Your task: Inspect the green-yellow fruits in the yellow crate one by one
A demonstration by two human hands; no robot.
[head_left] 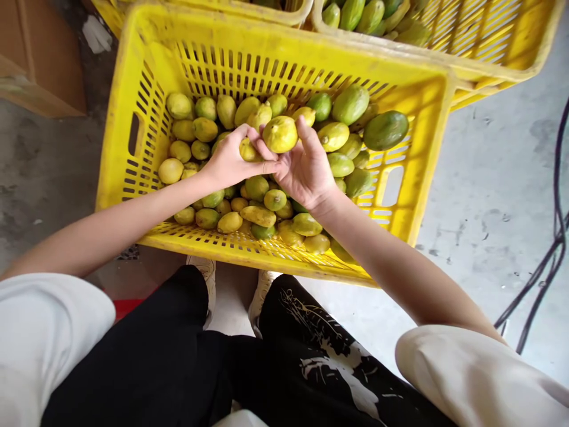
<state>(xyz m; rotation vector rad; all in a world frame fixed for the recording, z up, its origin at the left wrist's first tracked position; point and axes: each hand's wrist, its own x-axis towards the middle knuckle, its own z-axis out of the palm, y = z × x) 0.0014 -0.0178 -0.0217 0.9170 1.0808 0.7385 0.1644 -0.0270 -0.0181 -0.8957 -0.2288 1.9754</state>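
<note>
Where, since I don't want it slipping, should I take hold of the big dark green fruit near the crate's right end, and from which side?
Probably by its rounded middle, from above: the dark green fruit lies lengthwise on its side with its top uncovered. Set the grip across its narrower width, thumb and fingers on opposite long flanks, clear of the curved ends.

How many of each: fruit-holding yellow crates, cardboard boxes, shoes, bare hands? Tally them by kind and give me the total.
Yellow crates with fruit showing inside: 3
Cardboard boxes: 1
Shoes: 2
Bare hands: 2
Total: 8
The fruit overlaps too much for an exact count.
</note>
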